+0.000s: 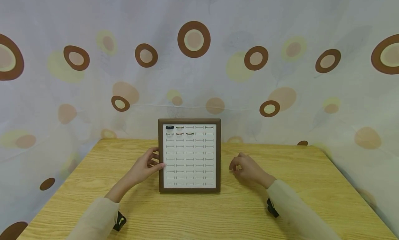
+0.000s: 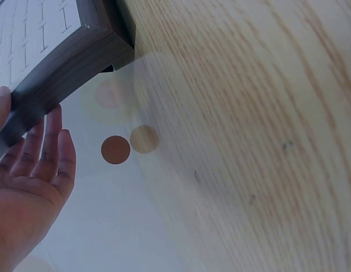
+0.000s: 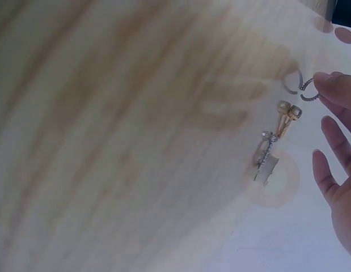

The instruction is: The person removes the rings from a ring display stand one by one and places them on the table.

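A ring display board (image 1: 190,157) with a brown frame and white slotted face stands upright on the table. Its left edge is gripped by my left hand (image 1: 147,167), thumb on the front and fingers behind. Several rings (image 1: 179,134) sit in the two top rows at the left, one of them black (image 1: 169,127). To the right of the board, my right hand (image 1: 249,169) is low over the table. In the right wrist view its thumb and forefinger pinch a silver ring (image 3: 309,97) set with small stones. Beside it lie a gold ring (image 3: 294,113) with a square stone and a silver ring (image 3: 266,156).
The wooden table (image 1: 193,215) has a glossy top that mirrors the rings and hand. Behind it hangs a pale curtain (image 1: 230,32) with brown and yellow dots. A black strap device (image 1: 120,221) is on the left wrist, another (image 1: 272,208) on the right.
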The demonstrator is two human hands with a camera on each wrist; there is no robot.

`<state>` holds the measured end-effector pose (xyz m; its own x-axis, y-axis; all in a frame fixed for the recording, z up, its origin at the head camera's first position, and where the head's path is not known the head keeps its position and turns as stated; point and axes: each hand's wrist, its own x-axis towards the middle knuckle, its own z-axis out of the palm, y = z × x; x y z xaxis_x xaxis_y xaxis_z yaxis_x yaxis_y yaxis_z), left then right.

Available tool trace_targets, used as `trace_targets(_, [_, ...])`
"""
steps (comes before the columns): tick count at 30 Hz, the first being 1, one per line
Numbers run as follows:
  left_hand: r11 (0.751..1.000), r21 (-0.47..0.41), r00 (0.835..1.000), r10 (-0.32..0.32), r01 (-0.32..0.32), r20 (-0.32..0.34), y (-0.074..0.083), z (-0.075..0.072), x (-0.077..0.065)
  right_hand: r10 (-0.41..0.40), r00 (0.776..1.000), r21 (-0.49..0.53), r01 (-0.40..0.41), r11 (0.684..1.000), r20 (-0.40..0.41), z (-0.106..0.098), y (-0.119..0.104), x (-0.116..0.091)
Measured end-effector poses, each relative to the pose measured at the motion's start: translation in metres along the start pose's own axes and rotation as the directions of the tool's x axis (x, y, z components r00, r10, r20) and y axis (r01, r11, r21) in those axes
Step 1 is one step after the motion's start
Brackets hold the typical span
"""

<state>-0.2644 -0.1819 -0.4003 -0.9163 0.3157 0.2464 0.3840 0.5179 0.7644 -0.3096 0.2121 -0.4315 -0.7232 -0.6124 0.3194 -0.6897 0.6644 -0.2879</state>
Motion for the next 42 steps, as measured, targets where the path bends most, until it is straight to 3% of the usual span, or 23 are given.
trace_targets(5, [1.0,0.011,1.0,-0.004,0.004,-0.006,0.005,0.0,-0.001,-0.015,1.0,0.044,0.014,0.999,0.021,0.0,-0.002,0.0])
trace_targets(11, [1.0,0.008,1.0,-0.002,0.002,-0.001,0.033,-0.005,-0.008,-0.039,0.997,0.049,0.036,0.998,0.065,0.002,0.0,-0.001])
trace_targets(14, [1.0,0.015,1.0,-0.011,0.01,0.004,0.039,-0.006,-0.01,-0.05,0.996,0.056,0.045,0.997,0.079,0.003,0.001,-0.002])
trace_targets(22, [1.0,0.014,1.0,-0.009,0.009,-0.001,0.039,-0.006,-0.01,-0.083,0.993,0.055,0.078,0.995,0.084,0.002,0.003,-0.003])
trace_targets(28, [1.0,0.01,1.0,-0.02,0.02,0.002,0.04,-0.006,-0.01,-0.059,0.992,0.086,0.05,0.995,0.107,0.0,0.001,-0.002])
trace_targets(37, [1.0,0.014,1.0,-0.027,0.027,0.006,0.041,-0.007,-0.01,-0.037,0.996,0.05,0.033,0.998,0.085,-0.005,0.002,0.003])
trace_targets(42, [0.999,0.008,0.999,-0.036,0.036,0.011,0.041,-0.007,-0.011,0.012,0.995,0.04,-0.016,0.999,0.095,-0.015,-0.003,0.007])
